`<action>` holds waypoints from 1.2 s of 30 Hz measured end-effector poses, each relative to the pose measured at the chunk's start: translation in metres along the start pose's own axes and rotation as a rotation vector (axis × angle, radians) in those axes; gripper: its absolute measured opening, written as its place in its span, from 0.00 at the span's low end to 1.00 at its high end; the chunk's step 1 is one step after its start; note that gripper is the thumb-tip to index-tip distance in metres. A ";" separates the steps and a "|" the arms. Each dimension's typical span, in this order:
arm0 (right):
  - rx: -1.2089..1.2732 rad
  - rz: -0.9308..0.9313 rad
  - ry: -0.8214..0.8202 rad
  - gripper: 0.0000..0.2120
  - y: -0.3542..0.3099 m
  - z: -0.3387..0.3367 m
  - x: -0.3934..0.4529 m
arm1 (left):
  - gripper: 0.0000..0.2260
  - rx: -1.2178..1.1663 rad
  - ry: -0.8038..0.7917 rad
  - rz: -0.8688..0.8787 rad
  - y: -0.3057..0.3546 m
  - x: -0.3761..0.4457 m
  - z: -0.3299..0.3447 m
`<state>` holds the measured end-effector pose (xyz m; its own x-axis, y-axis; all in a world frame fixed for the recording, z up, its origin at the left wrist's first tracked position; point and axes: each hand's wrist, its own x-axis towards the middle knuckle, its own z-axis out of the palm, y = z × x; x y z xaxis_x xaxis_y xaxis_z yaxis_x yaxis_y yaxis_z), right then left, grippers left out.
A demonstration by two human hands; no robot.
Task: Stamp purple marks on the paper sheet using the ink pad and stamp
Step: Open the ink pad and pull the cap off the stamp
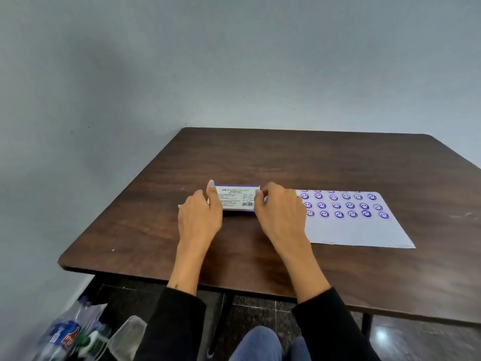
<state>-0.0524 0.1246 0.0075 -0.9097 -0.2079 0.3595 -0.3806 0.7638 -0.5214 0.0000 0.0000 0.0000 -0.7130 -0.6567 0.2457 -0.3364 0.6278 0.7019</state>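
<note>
Two hands frame the ink pad (237,198) at the centre of the frame: the left hand (199,217) has its fingers against the pad's left end, the right hand (279,211) against its right end, so together they hold the closed case between them on the dark table (182,162). Its printed label faces up and the lid looks shut. Just right of it lies the paper sheet (359,230), its upper part filled with rows of round purple smiley marks (338,205), its lower part bare. I cannot make out the stamp anywhere; a small purple bit shows by the right fingers, too hidden to name.

Judging from here, the sheet's near half is still blank, so stamping may not be finished, or the pad is being put away. The risks: inky fingertips brushing the sheet and smearing fresh marks, since the right wrist overlaps the paper's left edge; or the case sliding into the sheet and shifting it if pushed unevenly.
</note>
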 end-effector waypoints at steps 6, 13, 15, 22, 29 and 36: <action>-0.049 0.066 -0.051 0.13 -0.003 0.009 -0.006 | 0.22 -0.110 0.068 -0.025 -0.005 -0.011 0.005; -0.007 0.123 -0.029 0.13 -0.007 0.012 -0.008 | 0.21 -0.178 0.112 -0.075 -0.007 -0.016 0.007; 0.031 0.153 -0.034 0.12 -0.006 0.011 -0.009 | 0.21 -0.193 0.111 -0.090 -0.006 -0.017 0.007; 0.187 0.220 -0.015 0.09 -0.011 0.005 -0.009 | 0.24 -0.237 0.150 -0.117 0.001 -0.016 0.009; 0.276 0.210 0.024 0.10 -0.019 -0.008 0.011 | 0.25 -0.325 0.216 -0.123 0.014 0.006 0.008; 0.298 0.191 0.046 0.11 -0.019 -0.010 0.042 | 0.27 -0.344 0.211 -0.143 0.027 0.035 0.012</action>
<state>-0.0819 0.1074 0.0404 -0.9632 -0.0454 0.2649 -0.2423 0.5729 -0.7830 -0.0410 -0.0013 0.0196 -0.5204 -0.8205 0.2365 -0.1720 0.3720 0.9122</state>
